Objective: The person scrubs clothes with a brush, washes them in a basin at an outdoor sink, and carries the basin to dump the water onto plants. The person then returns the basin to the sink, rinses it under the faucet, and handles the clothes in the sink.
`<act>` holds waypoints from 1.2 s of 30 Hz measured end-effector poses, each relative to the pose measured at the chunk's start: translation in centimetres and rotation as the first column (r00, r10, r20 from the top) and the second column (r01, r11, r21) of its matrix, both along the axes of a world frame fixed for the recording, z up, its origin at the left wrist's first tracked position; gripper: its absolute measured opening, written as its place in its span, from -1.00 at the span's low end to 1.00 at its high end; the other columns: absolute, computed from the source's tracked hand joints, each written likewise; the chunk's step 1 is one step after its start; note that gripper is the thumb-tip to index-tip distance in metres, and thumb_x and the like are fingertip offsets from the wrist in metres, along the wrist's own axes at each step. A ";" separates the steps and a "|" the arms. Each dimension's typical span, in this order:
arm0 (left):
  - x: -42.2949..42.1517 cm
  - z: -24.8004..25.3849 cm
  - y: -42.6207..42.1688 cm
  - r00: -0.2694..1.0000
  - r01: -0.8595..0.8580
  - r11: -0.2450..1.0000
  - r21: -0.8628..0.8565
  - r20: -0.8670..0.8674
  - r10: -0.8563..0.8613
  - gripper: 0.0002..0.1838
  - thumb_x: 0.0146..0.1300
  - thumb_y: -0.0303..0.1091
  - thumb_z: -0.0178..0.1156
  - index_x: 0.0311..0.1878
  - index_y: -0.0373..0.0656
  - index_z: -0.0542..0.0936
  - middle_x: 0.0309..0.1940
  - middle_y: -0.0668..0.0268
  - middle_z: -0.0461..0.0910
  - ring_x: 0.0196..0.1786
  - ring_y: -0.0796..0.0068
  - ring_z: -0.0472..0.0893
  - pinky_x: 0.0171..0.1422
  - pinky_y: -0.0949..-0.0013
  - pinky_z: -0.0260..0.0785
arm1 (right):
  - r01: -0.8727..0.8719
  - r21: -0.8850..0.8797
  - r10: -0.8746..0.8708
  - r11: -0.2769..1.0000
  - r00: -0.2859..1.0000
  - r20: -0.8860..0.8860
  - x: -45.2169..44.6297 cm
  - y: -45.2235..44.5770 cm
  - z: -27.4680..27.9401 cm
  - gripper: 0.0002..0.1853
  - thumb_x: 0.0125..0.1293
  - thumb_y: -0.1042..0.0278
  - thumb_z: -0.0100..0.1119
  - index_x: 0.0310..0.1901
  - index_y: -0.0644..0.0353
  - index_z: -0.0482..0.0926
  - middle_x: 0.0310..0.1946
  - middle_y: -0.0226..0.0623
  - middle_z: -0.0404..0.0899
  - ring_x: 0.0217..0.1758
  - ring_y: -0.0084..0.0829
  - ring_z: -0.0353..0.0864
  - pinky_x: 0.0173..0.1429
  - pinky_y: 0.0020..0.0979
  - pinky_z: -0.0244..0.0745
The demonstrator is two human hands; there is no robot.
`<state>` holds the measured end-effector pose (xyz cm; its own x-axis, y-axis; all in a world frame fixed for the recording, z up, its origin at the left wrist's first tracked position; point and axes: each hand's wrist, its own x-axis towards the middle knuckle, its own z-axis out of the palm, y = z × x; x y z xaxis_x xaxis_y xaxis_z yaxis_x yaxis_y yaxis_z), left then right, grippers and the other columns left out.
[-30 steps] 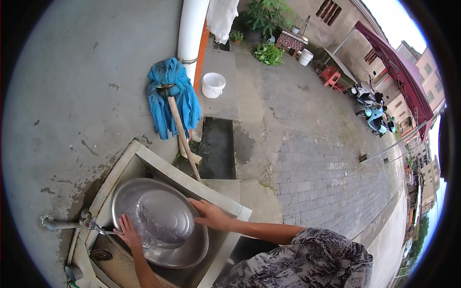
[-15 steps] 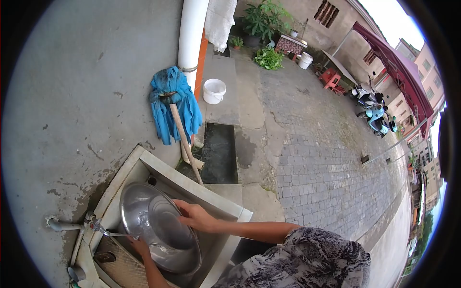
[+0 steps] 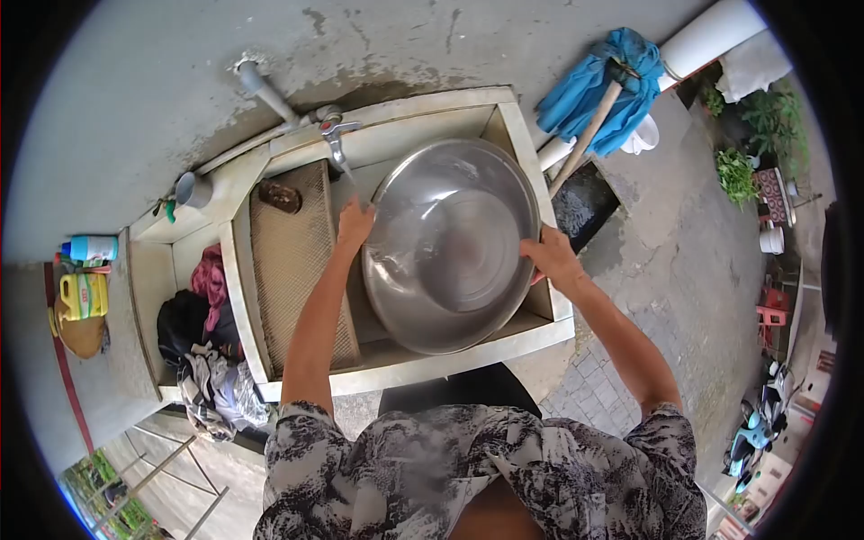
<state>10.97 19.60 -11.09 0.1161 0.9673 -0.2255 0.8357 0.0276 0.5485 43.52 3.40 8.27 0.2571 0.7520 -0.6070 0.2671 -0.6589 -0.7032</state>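
Note:
A large steel basin (image 3: 459, 315) stands tilted in the concrete sink (image 3: 432, 371), with a little water shining inside it. My left hand (image 3: 356, 225) is closed at the basin's left rim, just below the tap (image 3: 338, 135); its fingertips are partly hidden. On the opposite side my right hand (image 3: 553, 259) grips the right rim, thumb over the inside and fingers outside. Left of the basin lies a ribbed washboard slab (image 3: 292, 279) with a dark brown object (image 3: 280, 196) on it, perhaps a soap dish or brush.
Dark and patterned clothes (image 3: 216, 378) fill the left compartment. A yellow jug (image 3: 83, 295) and a blue bottle (image 3: 94, 247) stand further left. A grey cup (image 3: 193, 189) hangs near a second tap. A blue cloth mop (image 3: 603, 90) leans at the right by a drain (image 3: 585, 207).
My view has swung left, bringing the clothes and bottles into sight. My right hand now holds the basin's right rim; my left hand remains near the tap by the left rim.

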 end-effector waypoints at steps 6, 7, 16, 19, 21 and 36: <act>1.6 14.4 2.6 0.924 -0.237 0.703 0.671 0.378 -0.049 -0.55 0.36 -0.33 0.08 0.25 -0.33 0.33 0.11 -0.08 0.43 0.12 -0.06 0.44 0.27 0.02 0.22 | -0.126 0.171 0.066 0.977 0.945 0.321 -1.2 0.2 4.9 -0.52 0.11 0.27 0.08 0.09 0.28 0.50 -0.38 0.06 0.63 -0.40 -0.22 0.68 -0.42 -0.28 0.60; 2.1 17.1 3.3 0.925 -0.128 0.698 0.705 0.339 -0.173 -0.57 0.37 -0.30 0.06 0.26 -0.25 0.36 0.14 -0.04 0.42 0.18 -0.03 0.41 0.31 0.05 0.17 | -0.117 0.165 0.056 0.979 0.939 0.338 -1.5 0.3 6.2 -0.52 0.11 0.28 0.08 0.09 0.28 0.50 -0.39 0.02 0.63 -0.41 -0.23 0.68 -0.43 -0.29 0.60; 1.4 15.6 7.4 0.839 0.330 0.664 0.671 0.113 -0.532 -0.80 0.37 -0.30 0.08 -0.13 -0.20 0.61 -0.22 0.15 0.62 -0.07 0.06 0.55 0.12 0.08 0.33 | 0.252 0.235 -0.295 0.939 0.940 0.171 0.5 -6.0 14.1 -0.63 0.09 0.27 0.15 -0.05 0.21 0.57 -0.45 -0.44 0.52 -0.52 -0.62 0.50 -0.56 -0.54 0.33; -0.8 15.9 5.6 0.809 0.327 0.556 0.764 0.078 -0.583 -0.85 0.37 -0.43 0.05 -0.13 -0.25 0.59 -0.23 0.07 0.58 -0.12 -0.02 0.52 0.12 0.08 0.34 | 0.485 0.253 -0.501 0.837 0.865 0.000 1.9 -12.3 13.8 -0.67 0.11 0.28 0.17 -0.11 0.27 0.55 -0.49 -0.45 0.49 -0.52 -0.64 0.48 -0.51 -0.54 0.34; -1.6 16.5 5.0 0.774 0.435 0.528 0.729 -0.004 -0.633 -0.86 0.36 -0.50 0.06 -0.10 -0.26 0.57 -0.18 0.09 0.55 -0.04 -0.01 0.49 0.15 0.11 0.32 | 0.657 0.198 -0.659 0.727 0.749 -0.069 3.0 -17.3 11.9 -0.67 0.09 0.34 0.19 -0.12 0.34 0.51 -0.47 -0.37 0.51 -0.55 -0.52 0.52 -0.54 -0.54 0.40; 6.3 11.1 -3.3 0.595 0.123 0.919 0.376 -0.768 0.235 -0.52 0.50 -0.05 -0.19 0.12 -0.16 0.58 0.06 0.23 0.61 0.26 0.14 0.47 0.42 -0.08 0.12 | 0.970 0.044 -0.889 -0.238 -0.200 -0.411 10.2 -51.6 6.3 -0.76 0.09 0.44 0.10 -0.16 0.24 0.54 -0.49 -0.40 0.53 -0.54 -0.54 0.50 -0.48 -0.51 0.44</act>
